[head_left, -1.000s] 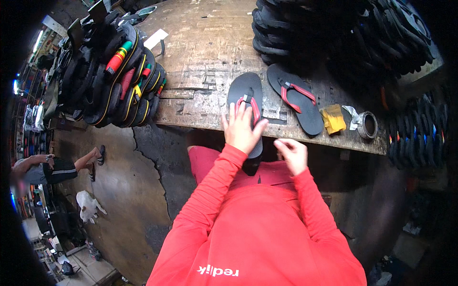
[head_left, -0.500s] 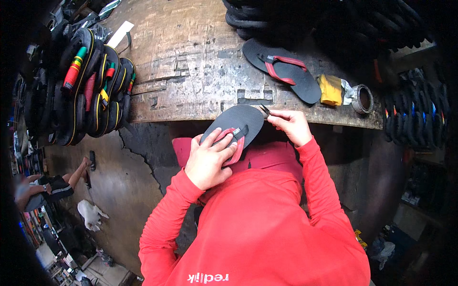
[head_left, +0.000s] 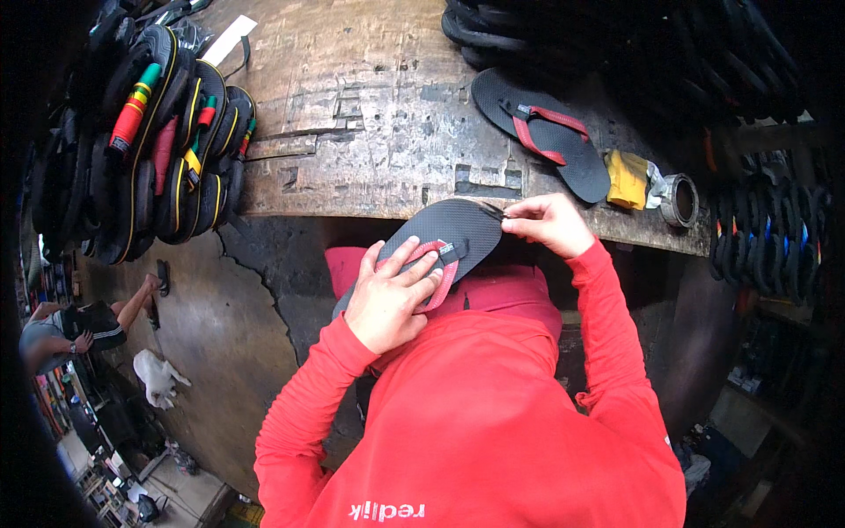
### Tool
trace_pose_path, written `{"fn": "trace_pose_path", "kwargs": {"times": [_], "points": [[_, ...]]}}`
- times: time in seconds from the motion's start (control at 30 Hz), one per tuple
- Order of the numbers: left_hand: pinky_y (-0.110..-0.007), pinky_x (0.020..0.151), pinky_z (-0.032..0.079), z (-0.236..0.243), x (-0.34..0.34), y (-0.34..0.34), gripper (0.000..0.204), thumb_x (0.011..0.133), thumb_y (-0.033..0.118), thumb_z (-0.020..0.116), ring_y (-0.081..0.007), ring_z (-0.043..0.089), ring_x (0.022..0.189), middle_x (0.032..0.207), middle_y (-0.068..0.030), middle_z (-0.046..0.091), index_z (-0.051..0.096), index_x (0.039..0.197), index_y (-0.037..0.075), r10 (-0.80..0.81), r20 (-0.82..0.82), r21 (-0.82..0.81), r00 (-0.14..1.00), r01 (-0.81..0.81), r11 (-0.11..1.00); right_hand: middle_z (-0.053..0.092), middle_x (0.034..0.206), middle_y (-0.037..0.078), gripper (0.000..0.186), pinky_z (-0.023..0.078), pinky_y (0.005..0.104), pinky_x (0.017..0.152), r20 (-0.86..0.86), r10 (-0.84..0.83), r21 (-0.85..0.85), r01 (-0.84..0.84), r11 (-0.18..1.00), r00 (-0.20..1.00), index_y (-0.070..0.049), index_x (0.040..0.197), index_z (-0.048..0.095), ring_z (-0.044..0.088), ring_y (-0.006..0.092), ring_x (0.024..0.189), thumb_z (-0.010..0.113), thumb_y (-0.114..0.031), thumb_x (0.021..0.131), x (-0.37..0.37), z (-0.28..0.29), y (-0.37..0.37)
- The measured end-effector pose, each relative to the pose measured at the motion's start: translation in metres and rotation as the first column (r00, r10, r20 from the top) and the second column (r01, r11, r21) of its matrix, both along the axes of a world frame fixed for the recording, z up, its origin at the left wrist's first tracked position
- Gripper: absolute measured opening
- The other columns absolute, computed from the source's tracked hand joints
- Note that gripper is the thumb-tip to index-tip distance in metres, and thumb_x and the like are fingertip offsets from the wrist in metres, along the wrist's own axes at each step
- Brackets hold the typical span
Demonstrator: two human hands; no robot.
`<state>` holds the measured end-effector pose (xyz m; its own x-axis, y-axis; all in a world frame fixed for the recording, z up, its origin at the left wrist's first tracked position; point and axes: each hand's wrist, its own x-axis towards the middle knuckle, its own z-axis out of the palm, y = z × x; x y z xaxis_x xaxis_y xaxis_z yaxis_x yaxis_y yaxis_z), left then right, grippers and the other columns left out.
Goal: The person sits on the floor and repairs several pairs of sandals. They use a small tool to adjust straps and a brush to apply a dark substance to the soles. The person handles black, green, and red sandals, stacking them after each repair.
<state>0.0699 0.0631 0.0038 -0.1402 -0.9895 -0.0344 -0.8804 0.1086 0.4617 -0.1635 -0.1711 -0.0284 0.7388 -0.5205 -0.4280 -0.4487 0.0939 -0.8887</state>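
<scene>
My left hand (head_left: 393,295) grips a black flip-flop (head_left: 462,222) with red straps, its fingers spread across the straps and the sole. The flip-flop is held over my lap, with its rounded end by the front edge of the workbench (head_left: 370,189). At that rounded end my right hand (head_left: 552,223) pinches a small black pointed tool (head_left: 494,211), its tip at the sole's rim. Whether it is tweezers or snips I cannot tell. A similar black flip-flop (head_left: 587,176) with red straps lies on the bench beyond my right hand.
A yellow folded piece (head_left: 626,179) and a roll of tape (head_left: 666,207) sit near the bench's right front edge. Stacked sandals (head_left: 141,167) crowd the left side, with more dark stacks (head_left: 480,35) at the back. On the floor at left are a white animal (head_left: 158,378) and a seated person (head_left: 88,330).
The tool's tip has come down from just above the flip-flop onto its rim, and its prongs look closer together. My view has shifted slightly; my left hand keeps its grip.
</scene>
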Motion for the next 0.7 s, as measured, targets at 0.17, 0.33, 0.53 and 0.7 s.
{"fn": "trace_pose_path", "kwargs": {"times": [0.17, 0.33, 0.53, 0.7], "points": [[-0.063, 0.123, 0.021, 0.005, 0.034, -0.039, 0.030, 0.087, 0.020, 0.060, -0.0237, 0.049, 0.140, 0.130, 0.0001, 0.068, 0.075, 0.113, 0.016, -0.305, 0.367, -0.147, 0.879, 0.379, 0.914, 0.074, 0.091, 0.006, 0.024, 0.054, 0.0236, 0.066, -0.080, -0.240, 0.084, 0.246, 0.966, 0.968, 0.002, 0.112, 0.073, 0.068, 0.0100, 0.075, 0.074, -0.014, 0.094, -0.014, 0.006, 0.000], [-0.062, 0.121, 0.024, -0.005, 0.063, -0.058, 0.033, 0.084, 0.017, 0.067, -0.0254, 0.043, 0.145, 0.142, -0.0038, 0.060, 0.073, 0.115, 0.013, -0.069, 0.372, -0.178, 0.926, 0.144, 0.973, 0.075, 0.100, 0.010, 0.030, 0.055, 0.0238, 0.065, 0.117, -0.415, 0.191, 0.390, 0.901, 0.902, 0.003, 0.119, 0.068, 0.071, 0.0132, 0.079, 0.070, -0.017, 0.097, -0.001, 0.005, 0.021], [-0.055, 0.105, 0.046, -0.029, 0.006, -0.082, 0.065, 0.088, 0.048, 0.073, -0.0479, 0.049, 0.134, 0.147, -0.0242, 0.051, 0.060, 0.132, 0.002, 0.481, 0.006, -0.260, 0.877, -0.463, 0.848, 0.072, 0.094, 0.007, 0.029, 0.058, 0.0252, 0.064, 0.020, -0.512, 0.349, 0.473, 0.809, 0.859, 0.006, 0.114, 0.069, 0.068, 0.0112, 0.073, 0.076, -0.012, 0.093, 0.011, -0.025, 0.056], [-0.052, 0.108, 0.046, -0.048, -0.006, -0.108, 0.063, 0.086, 0.032, 0.072, -0.0546, 0.045, 0.134, 0.148, -0.0237, 0.051, 0.057, 0.139, 0.002, 0.509, 0.142, -0.178, 0.849, -0.484, 0.857, 0.072, 0.092, 0.007, 0.033, 0.056, 0.0241, 0.063, 0.029, -0.495, 0.370, 0.451, 0.812, 0.868, 0.006, 0.118, 0.068, 0.068, 0.0112, 0.072, 0.077, -0.013, 0.092, -0.005, -0.023, 0.065]]}}
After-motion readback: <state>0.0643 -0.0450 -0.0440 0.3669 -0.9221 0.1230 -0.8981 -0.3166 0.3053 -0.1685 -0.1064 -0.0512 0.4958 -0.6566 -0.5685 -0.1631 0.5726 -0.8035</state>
